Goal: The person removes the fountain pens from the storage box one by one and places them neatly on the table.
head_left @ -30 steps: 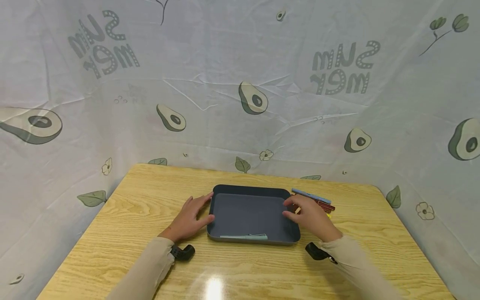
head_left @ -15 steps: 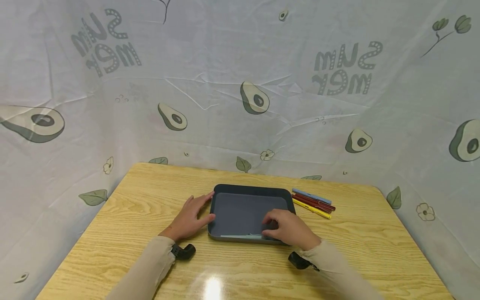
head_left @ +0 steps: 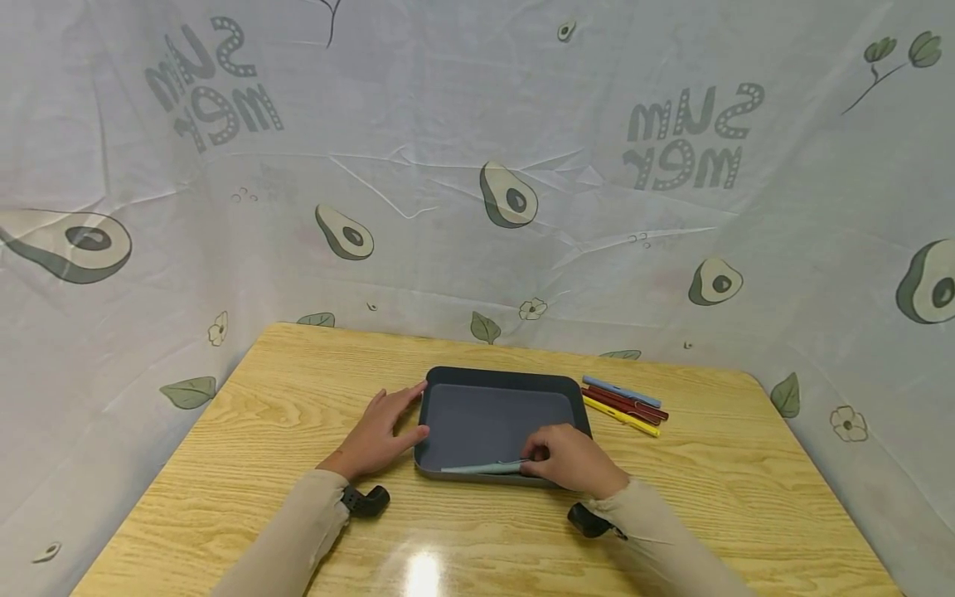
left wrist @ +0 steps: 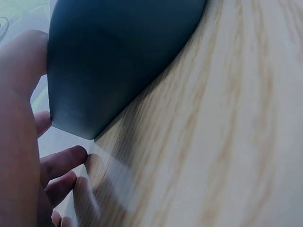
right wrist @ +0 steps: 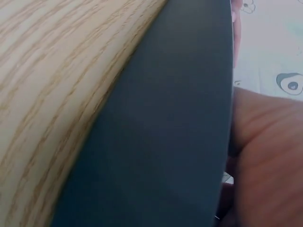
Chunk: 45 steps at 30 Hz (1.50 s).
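Observation:
A dark grey rectangular tray [head_left: 485,423] lies on the wooden table. Inside, along its near wall, is a pale teal pen [head_left: 481,468] with a clip. My right hand [head_left: 570,458] reaches over the near right part of the tray and pinches the pen's right end, which its fingers cover. In the right wrist view the tray's outer wall [right wrist: 161,109] hides most of the fingertips. My left hand [head_left: 376,433] rests at the tray's left side, thumb and fingers spread along the rim. The left wrist view shows the thumb [left wrist: 28,61] against the tray wall.
Right of the tray, several pens lie side by side on the table [head_left: 731,464]: a blue pen [head_left: 622,391], dark red pens [head_left: 627,402] and a yellow pen [head_left: 621,416]. A printed cloth [head_left: 448,124] hangs behind the table.
My right hand has moved left and toward me from the tray's right side to the teal pen, uncovering the pens on the table. The pen's held end has risen slightly. The left hand stays put.

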Available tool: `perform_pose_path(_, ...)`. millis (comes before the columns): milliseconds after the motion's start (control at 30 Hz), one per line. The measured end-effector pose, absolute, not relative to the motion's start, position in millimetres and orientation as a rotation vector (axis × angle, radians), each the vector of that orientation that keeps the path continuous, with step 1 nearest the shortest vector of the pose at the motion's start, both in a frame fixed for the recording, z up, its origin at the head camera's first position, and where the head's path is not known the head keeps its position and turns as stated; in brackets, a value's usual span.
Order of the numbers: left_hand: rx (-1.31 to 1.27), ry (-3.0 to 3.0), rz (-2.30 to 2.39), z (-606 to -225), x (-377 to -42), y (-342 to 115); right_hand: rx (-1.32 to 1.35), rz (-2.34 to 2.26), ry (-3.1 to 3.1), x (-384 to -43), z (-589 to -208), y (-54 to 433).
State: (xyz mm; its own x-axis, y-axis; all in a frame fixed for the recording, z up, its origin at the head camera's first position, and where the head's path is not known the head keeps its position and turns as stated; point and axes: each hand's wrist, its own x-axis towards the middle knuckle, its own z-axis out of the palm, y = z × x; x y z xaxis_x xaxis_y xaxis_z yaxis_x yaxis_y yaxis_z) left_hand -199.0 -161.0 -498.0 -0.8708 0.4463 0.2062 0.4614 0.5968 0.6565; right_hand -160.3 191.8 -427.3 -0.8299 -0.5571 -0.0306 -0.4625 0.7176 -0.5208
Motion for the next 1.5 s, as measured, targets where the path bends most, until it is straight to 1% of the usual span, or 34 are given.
perform_pose_path(333, -0.789, -2.787, -1.158, -495.9, -197.2, -159.9, -0.645, -0.702, 2.871, -160.8, -424.3, 195.2)
perform_pose_path(833, -0.784, -2.789, -1.164, -492.7, -196.1, -159.9, -0.710, -0.884, 2.721, -169.1, -424.0, 204.2)
perform_pose_path(1200, -0.783, -2.795, -1.153, -493.2, -197.3, -159.7, -0.630, -1.094, 2.646, -170.2, -418.5, 209.1)
perform_pose_path(1500, -0.801, -2.775, -1.170, -491.5, -196.6, -159.5, -0.570, -1.106, 2.715, -170.2, -411.7, 209.1)
